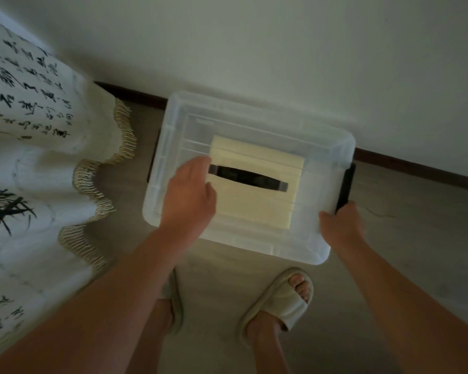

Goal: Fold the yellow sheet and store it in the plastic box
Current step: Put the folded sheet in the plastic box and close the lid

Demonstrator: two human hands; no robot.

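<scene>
Looking down through the head camera, I see the clear plastic box sitting on the pale floor, its far side close to the white wall and the dark baseboard. The translucent lid is on the box. Through it I can make out the yellow sheet, folded into a neat rectangle and lying flat inside, roughly in the middle. It is the only thing I can see in the box. A black handle runs left to right across the lid's centre, directly above the sheet. My left hand lies palm down on the left part of the lid, fingers bent toward the handle's left end. I cannot tell whether they actually grasp it or just rest there. My right hand grips the box's near-right edge, thumb on top of the lid and fingers wrapped over the side, touching the near end of the black right latch. A matching dark left latch shows on the opposite side. To the left hangs a white cloth with black calligraphy, edged with a tan fringe, near the box but apart from it. Nearest me, both feet are in pale slippers, just short of the box's near side.
</scene>
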